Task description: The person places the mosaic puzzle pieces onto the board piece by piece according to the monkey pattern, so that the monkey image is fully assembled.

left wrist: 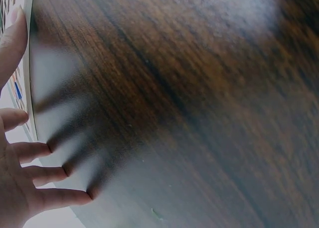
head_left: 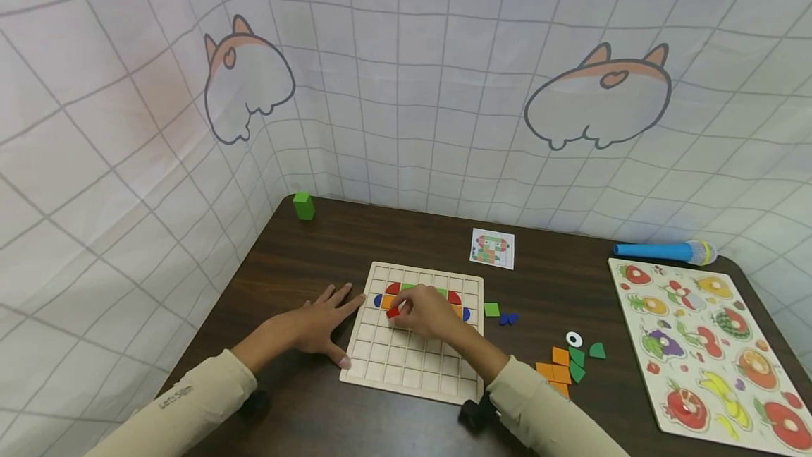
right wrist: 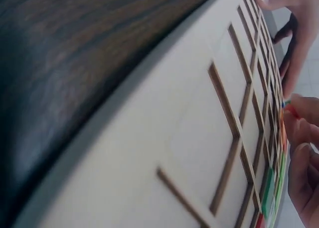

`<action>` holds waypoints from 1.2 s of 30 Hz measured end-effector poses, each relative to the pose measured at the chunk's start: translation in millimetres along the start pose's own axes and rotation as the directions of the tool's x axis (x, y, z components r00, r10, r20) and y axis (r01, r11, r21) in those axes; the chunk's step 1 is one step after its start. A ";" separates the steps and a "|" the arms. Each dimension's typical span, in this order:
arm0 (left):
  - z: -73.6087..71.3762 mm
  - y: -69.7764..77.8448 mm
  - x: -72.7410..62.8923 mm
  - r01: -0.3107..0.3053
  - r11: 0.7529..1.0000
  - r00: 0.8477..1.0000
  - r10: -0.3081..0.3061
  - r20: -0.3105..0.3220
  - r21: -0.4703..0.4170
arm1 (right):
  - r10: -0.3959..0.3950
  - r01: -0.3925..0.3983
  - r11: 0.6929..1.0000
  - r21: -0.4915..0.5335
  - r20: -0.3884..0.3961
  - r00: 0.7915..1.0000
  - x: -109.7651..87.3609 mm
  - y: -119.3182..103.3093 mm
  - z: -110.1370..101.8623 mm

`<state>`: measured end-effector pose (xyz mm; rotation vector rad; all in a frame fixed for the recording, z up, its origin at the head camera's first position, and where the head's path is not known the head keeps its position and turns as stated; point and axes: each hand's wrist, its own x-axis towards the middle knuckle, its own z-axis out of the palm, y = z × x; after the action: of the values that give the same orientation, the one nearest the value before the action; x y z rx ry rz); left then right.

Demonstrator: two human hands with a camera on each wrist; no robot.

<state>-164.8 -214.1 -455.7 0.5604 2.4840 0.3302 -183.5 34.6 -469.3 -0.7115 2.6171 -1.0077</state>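
Observation:
A wooden grid board (head_left: 406,376) lies on the dark table. My left hand (head_left: 315,325) rests at its left side with fingers spread, the thumb and index finger touching the board's edge. In the left wrist view, the other fingertips of that hand (left wrist: 20,185) reach the tabletop. Over the board's upper middle, my right hand (head_left: 429,312) pinches a small red piece (head_left: 393,312) between thumb and fingers. Red (head_left: 454,297), green, orange and blue pieces (head_left: 466,314) sit in the upper cells, partly hidden by this hand.
Right of the board lie a light green square (head_left: 491,309), blue pieces (head_left: 509,319), a white ring-shaped piece (head_left: 574,339), orange squares (head_left: 561,374) and green pieces (head_left: 597,350). Behind it is a pattern card (head_left: 492,248). A fruit puzzle (head_left: 641,344), blue microphone (head_left: 656,252) and green block (head_left: 304,206) stand farther out.

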 end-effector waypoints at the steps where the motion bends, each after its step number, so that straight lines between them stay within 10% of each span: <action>1: 0.1 0.0 -0.2 0.000 1.000 1.000 0.000 0.000 0.000 | 0.008 -0.008 1.000 -0.005 -0.005 1.000 0.6 -0.3 1.7; 36: 2.9 -3.1 2.2 0.005 1.000 1.000 -0.005 -0.013 0.008 | -0.008 -0.004 0.994 -0.108 -0.110 0.994 -1.1 -1.4 13.5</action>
<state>-165.7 -215.6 -460.1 0.5571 2.4996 0.3231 -176.8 26.7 -478.1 -0.7022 2.7844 -0.9370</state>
